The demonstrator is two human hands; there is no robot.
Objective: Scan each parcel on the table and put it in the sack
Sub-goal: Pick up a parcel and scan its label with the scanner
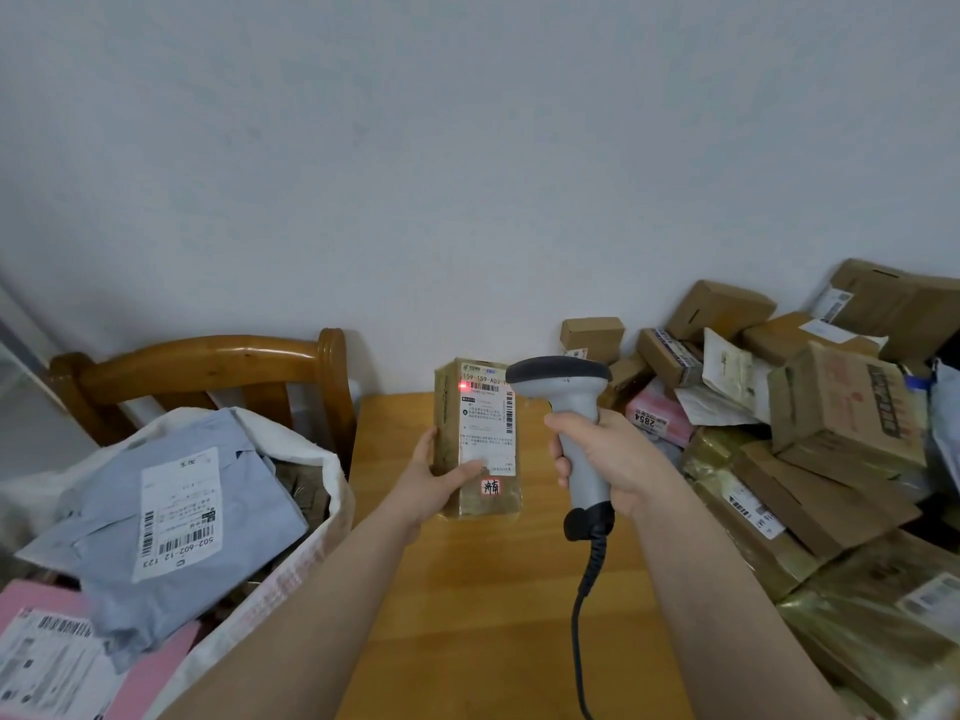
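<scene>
Head view shows a tape-wrapped brown parcel (475,439) at the centre of the frame, its white label (488,433) facing the camera, over the far part of the wooden surface (493,589); whether its lower edge touches the wood cannot be told. A red light spot (462,386) sits at the label's upper left, by the barcode. The left hand (436,480) holds the parcel at its lower left, its grip clamped on it with the thumb across the front of the label and a finger along the left edge. Just right of the parcel, the right hand (608,459) has its grip clamped round the handle of a grey scanner (569,402), whose dark head is aimed at the label; its black cable (587,589) hangs toward the lower edge of the frame. At the left a white sack (332,491) stands open beside the surface, with a blue-grey mailing bag (171,511) and a pink packet (156,667) in its mouth. A wooden chair (208,361) rises behind the sack. At the right a pile of boxes (831,433) covers the surface against the pale wall (467,148).
</scene>
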